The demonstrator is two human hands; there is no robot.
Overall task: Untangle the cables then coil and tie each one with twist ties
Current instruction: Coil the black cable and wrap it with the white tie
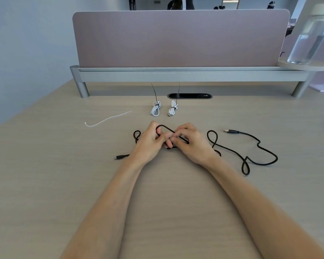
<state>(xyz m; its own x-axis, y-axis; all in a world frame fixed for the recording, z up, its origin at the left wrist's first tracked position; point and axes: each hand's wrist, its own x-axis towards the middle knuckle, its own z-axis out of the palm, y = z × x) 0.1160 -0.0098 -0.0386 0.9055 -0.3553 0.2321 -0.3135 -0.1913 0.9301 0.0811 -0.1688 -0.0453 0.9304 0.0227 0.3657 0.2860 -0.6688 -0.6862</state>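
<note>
Since the black cable point(232, 131) is the last one loose, my left hand point(150, 142) and right hand point(192, 143) pinch its first loop to start a coil, just in front of the tied white cables point(155, 110).

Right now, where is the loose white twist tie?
The loose white twist tie lies on the pale wooden desk, left of the two bundled white cables and beyond the left hand.

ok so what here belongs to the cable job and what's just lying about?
Job: black cable, held by left hand and right hand; left white coil and right white coil, both tied; loose white tie.
Lying about: water bottle; divider panel; desk grommet.
</note>
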